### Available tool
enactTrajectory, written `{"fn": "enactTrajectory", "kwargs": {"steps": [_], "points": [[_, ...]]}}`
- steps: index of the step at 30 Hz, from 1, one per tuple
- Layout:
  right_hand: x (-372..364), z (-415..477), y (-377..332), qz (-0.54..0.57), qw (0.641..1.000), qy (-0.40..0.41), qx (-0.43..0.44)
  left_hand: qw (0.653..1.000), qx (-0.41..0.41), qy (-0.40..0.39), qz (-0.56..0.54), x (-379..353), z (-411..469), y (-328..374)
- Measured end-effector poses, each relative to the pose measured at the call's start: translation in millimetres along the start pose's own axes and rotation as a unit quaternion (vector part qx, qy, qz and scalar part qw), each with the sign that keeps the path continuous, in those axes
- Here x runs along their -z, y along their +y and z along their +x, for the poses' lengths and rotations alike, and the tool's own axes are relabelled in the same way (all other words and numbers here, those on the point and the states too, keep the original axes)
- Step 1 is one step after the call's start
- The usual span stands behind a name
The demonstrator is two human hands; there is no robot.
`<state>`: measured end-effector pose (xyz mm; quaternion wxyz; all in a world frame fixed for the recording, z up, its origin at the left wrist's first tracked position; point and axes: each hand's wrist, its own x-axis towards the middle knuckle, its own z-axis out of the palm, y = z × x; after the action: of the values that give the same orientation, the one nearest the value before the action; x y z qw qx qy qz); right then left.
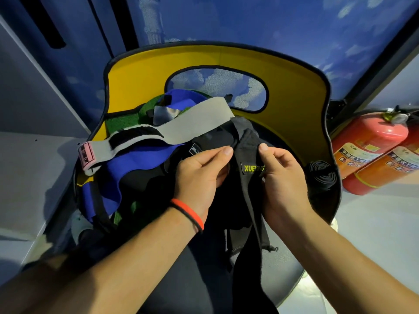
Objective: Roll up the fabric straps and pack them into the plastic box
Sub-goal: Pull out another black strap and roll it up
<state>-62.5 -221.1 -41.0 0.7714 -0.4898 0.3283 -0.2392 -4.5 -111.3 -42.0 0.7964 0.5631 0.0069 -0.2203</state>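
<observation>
As L grip (pixel 199 175) & R grip (pixel 281 177) pinch its top — black strap (pixel 248 200) hangs btwn them.

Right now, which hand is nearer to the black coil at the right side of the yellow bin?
Right. The right hand pinches the black labelled strap just left of the coil; the left hand holds the same strap farther left, beyond the right hand.
</observation>
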Motion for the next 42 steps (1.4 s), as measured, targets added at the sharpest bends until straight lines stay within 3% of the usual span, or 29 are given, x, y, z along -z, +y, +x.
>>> {"fn": "enactTrajectory", "kwargs": {"steps": [6, 13, 17, 19, 21, 23, 25, 27, 31, 33, 37, 40, 42], "points": [[0.8, 0.3, 5.1, -0.043, 0.998, 0.037, 0.021, 0.999, -0.019, -0.018, 0.043, -1.7, -3.8, -1.6], [-1.2, 5.0, 7.7, -0.097, 0.991, 0.062, 0.064, 0.942, -0.192, 0.000, 0.274, 2.2, -8.1, 0.0], [-0.4, 9.0, 7.1, -0.111, 0.991, 0.031, 0.067, 0.950, -0.157, 0.012, 0.268, 7.3, -5.9, 5.6], [1.5, 8.2, 1.4, -0.208, 0.970, 0.015, 0.127, 0.963, -0.117, 0.034, 0.240, 8.6, -1.9, 8.4], [1.3, 1.3, -6.9, -0.343, 0.916, -0.036, 0.206, 0.973, -0.088, 0.061, 0.203, 11.6, 4.3, 10.0], [0.2, -8.6, -8.7, -0.431, 0.866, -0.115, 0.227, 0.987, -0.056, 0.063, 0.139, 13.5, 6.2, 12.3], [-0.2, -14.8, -3.7, -0.472, 0.839, -0.152, 0.224, 0.993, -0.033, 0.042, 0.109, 13.3, 5.4, 12.1], [0.3, -16.0, 0.4, -0.478, 0.831, -0.137, 0.248, 0.995, -0.026, 0.011, 0.100, 10.9, 1.5, 11.3], [4.1, -6.2, -7.4, -0.402, 0.874, -0.077, 0.263, 0.994, -0.019, -0.079, 0.070, 7.7, -5.6, 11.2], [7.6, -0.9, -12.8, -0.350, 0.901, -0.071, 0.247, 0.990, -0.049, -0.073, 0.109, 7.9, -4.1, 12.3], [7.3, -0.6, -23.8, -0.185, 0.963, -0.121, 0.152, 0.972, -0.127, 0.009, 0.197, 17.4, 12.3, 13.6], [6.7, -0.4, -24.4, -0.115, 0.978, -0.161, 0.068, 0.965, -0.125, -0.032, 0.228, 17.6, 11.8, 17.8], [6.5, 0.1, -23.3, -0.103, 0.977, -0.179, 0.054, 0.957, -0.154, -0.042, 0.242, 15.7, 7.2, 20.5]]}}
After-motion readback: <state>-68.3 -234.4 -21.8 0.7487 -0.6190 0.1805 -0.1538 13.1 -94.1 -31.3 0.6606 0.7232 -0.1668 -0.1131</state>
